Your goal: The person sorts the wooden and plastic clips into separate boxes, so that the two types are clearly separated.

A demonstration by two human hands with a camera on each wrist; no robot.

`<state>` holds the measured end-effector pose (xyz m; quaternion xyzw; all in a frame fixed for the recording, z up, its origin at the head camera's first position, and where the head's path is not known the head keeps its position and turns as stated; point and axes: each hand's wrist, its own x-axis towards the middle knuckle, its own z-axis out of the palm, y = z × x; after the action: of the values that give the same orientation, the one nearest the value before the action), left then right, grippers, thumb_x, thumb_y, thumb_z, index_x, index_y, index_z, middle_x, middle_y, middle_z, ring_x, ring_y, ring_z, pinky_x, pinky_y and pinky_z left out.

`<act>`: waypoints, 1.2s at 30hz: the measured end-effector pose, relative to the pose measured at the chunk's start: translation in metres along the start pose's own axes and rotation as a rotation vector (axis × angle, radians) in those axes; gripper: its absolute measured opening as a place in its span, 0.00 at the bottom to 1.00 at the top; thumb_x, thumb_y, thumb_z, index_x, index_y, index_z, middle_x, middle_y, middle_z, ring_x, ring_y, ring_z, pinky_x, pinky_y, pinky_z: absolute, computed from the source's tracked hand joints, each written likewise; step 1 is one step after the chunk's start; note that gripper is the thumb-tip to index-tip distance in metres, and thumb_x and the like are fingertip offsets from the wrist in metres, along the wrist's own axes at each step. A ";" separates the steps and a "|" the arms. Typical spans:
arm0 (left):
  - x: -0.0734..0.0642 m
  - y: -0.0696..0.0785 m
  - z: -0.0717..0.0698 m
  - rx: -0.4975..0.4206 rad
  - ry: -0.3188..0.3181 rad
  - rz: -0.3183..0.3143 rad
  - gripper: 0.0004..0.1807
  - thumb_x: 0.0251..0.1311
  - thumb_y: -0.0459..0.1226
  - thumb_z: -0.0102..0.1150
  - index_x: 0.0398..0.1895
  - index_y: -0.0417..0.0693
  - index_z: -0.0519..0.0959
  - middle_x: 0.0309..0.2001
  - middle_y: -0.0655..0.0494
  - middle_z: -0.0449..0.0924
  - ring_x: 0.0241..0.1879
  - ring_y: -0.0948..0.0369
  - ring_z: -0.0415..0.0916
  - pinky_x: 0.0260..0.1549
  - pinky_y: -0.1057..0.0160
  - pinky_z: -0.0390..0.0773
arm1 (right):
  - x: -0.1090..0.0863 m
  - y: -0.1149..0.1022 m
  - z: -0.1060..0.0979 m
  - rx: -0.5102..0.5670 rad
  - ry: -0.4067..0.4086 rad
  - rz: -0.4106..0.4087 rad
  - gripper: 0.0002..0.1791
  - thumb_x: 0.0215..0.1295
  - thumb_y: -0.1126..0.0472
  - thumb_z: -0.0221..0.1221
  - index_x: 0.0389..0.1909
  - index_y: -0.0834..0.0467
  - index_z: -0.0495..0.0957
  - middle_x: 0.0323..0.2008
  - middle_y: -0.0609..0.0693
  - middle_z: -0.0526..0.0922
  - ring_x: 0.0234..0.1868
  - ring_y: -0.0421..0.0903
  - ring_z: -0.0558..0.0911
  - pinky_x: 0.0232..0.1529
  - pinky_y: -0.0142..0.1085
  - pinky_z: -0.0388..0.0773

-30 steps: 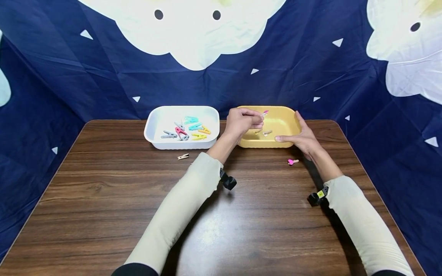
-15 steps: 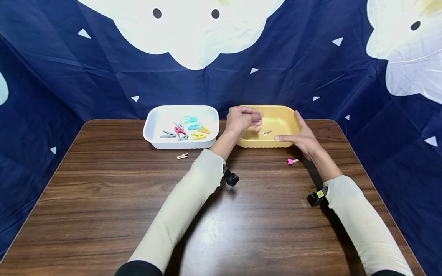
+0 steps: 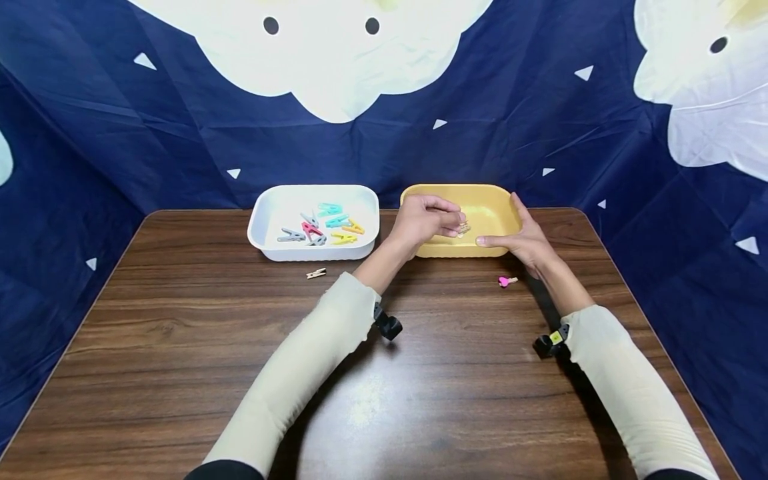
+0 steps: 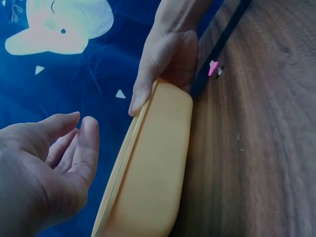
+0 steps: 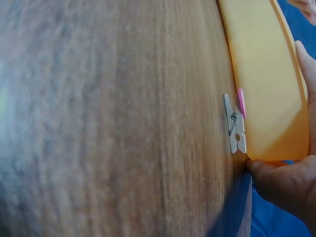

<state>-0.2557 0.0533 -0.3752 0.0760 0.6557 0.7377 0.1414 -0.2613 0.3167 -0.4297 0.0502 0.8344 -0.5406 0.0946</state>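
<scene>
My left hand (image 3: pixel 423 219) is over the yellow plastic bin (image 3: pixel 459 252), its thumb and fingertips close together. In the left wrist view I see nothing between those fingertips. Small wooden clothespins (image 3: pixel 464 229) lie in the bin by the fingertips, partly hidden by the hand. My right hand (image 3: pixel 528 241) grips the bin's right end, the thumb over the front rim. Just in front of the bin, a clothespin with a pink heart (image 3: pixel 507 282) lies on the table; the right wrist view shows its spring and jaws up close.
A white plastic bin (image 3: pixel 261 237) stands left of the yellow one, with several plastic clothespins (image 3: pixel 312 230) in grey, blue, red and yellow. One plain wooden clothespin (image 3: pixel 316 273) lies before it on the brown table (image 3: pixel 180 347). Behind hangs a dark blue cloth (image 3: pixel 180 147).
A pink-topped clothespin that my left hand pinched a second ago has been let go over the yellow bin. The hand has since moved slightly lower and right. My right hand stays put.
</scene>
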 end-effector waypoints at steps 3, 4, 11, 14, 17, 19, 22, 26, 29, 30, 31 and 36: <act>-0.007 -0.001 -0.001 0.026 -0.037 -0.020 0.09 0.69 0.25 0.75 0.49 0.30 0.90 0.46 0.35 0.95 0.35 0.56 0.92 0.38 0.62 0.95 | 0.000 0.000 0.001 0.007 0.001 -0.003 0.82 0.62 0.56 0.84 0.94 0.38 0.24 0.95 0.47 0.31 0.94 0.54 0.49 0.94 0.49 0.50; -0.010 -0.001 -0.002 0.043 -0.044 -0.026 0.08 0.69 0.26 0.76 0.48 0.31 0.90 0.45 0.37 0.95 0.34 0.57 0.92 0.37 0.62 0.94 | 0.000 0.000 0.001 0.011 0.002 -0.004 0.82 0.62 0.56 0.84 0.94 0.38 0.24 0.95 0.47 0.32 0.94 0.54 0.50 0.94 0.49 0.51; -0.026 -0.007 -0.004 0.116 -0.125 -0.049 0.06 0.69 0.26 0.76 0.46 0.33 0.91 0.33 0.55 0.91 0.30 0.61 0.88 0.31 0.67 0.89 | 0.002 0.000 0.003 0.031 0.008 -0.016 0.82 0.62 0.58 0.84 0.94 0.38 0.25 0.95 0.47 0.34 0.93 0.54 0.55 0.93 0.49 0.55; -0.032 -0.009 -0.003 0.148 -0.184 -0.054 0.06 0.69 0.26 0.75 0.46 0.33 0.90 0.33 0.54 0.91 0.30 0.60 0.88 0.34 0.63 0.91 | 0.002 0.000 0.002 0.038 0.011 -0.027 0.82 0.62 0.59 0.84 0.94 0.39 0.25 0.95 0.49 0.35 0.92 0.54 0.56 0.93 0.49 0.55; -0.039 -0.009 -0.002 0.186 -0.236 -0.061 0.06 0.68 0.27 0.77 0.45 0.35 0.91 0.34 0.48 0.92 0.30 0.61 0.87 0.36 0.60 0.91 | 0.002 0.001 0.002 0.048 0.014 -0.032 0.81 0.63 0.61 0.83 0.94 0.40 0.25 0.95 0.50 0.37 0.92 0.54 0.57 0.93 0.49 0.54; -0.044 -0.010 -0.003 0.213 -0.261 -0.060 0.06 0.68 0.28 0.78 0.44 0.36 0.91 0.34 0.45 0.93 0.29 0.62 0.86 0.36 0.60 0.91 | 0.003 0.001 0.001 0.051 0.012 -0.033 0.81 0.63 0.61 0.82 0.94 0.41 0.25 0.95 0.51 0.37 0.92 0.55 0.57 0.93 0.49 0.54; -0.052 -0.010 -0.006 0.241 -0.292 -0.057 0.06 0.68 0.29 0.78 0.43 0.35 0.91 0.35 0.39 0.92 0.28 0.62 0.86 0.34 0.61 0.91 | 0.003 0.001 0.001 0.048 0.009 -0.025 0.81 0.63 0.62 0.82 0.94 0.42 0.24 0.95 0.51 0.36 0.92 0.55 0.57 0.93 0.50 0.53; -0.061 -0.013 -0.013 0.269 -0.327 -0.070 0.06 0.68 0.29 0.78 0.43 0.35 0.91 0.38 0.34 0.92 0.29 0.61 0.87 0.37 0.56 0.94 | 0.002 0.001 0.001 0.029 0.012 -0.019 0.82 0.62 0.61 0.82 0.94 0.43 0.24 0.95 0.50 0.34 0.93 0.56 0.54 0.94 0.50 0.51; -0.068 -0.016 -0.021 0.311 -0.347 -0.078 0.05 0.69 0.30 0.78 0.43 0.36 0.91 0.38 0.36 0.93 0.29 0.61 0.87 0.39 0.52 0.95 | 0.002 0.001 0.001 0.025 0.015 -0.021 0.82 0.62 0.60 0.83 0.94 0.41 0.24 0.95 0.49 0.33 0.93 0.54 0.53 0.94 0.49 0.50; -0.070 -0.018 -0.024 0.327 -0.349 -0.077 0.05 0.69 0.30 0.78 0.43 0.36 0.91 0.38 0.37 0.93 0.29 0.61 0.88 0.40 0.52 0.95 | 0.002 0.001 0.001 0.027 0.015 -0.023 0.82 0.62 0.60 0.83 0.94 0.41 0.25 0.95 0.49 0.34 0.93 0.54 0.53 0.94 0.49 0.50; -0.072 -0.019 -0.027 0.344 -0.350 -0.074 0.05 0.69 0.30 0.78 0.43 0.37 0.92 0.38 0.38 0.93 0.29 0.61 0.88 0.39 0.53 0.95 | 0.002 0.001 0.001 0.030 0.015 -0.025 0.82 0.62 0.60 0.83 0.94 0.40 0.25 0.95 0.48 0.34 0.93 0.54 0.53 0.94 0.48 0.51; -0.081 -0.024 -0.044 0.388 -0.340 -0.055 0.04 0.68 0.31 0.78 0.42 0.38 0.92 0.38 0.35 0.93 0.30 0.60 0.88 0.39 0.52 0.95 | 0.001 0.001 0.001 0.022 0.013 -0.019 0.82 0.62 0.60 0.83 0.94 0.39 0.25 0.95 0.48 0.33 0.94 0.53 0.51 0.94 0.49 0.50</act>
<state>-0.1899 -0.0112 -0.3990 0.2069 0.7537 0.5706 0.2522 -0.2622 0.3162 -0.4315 0.0469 0.8295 -0.5502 0.0835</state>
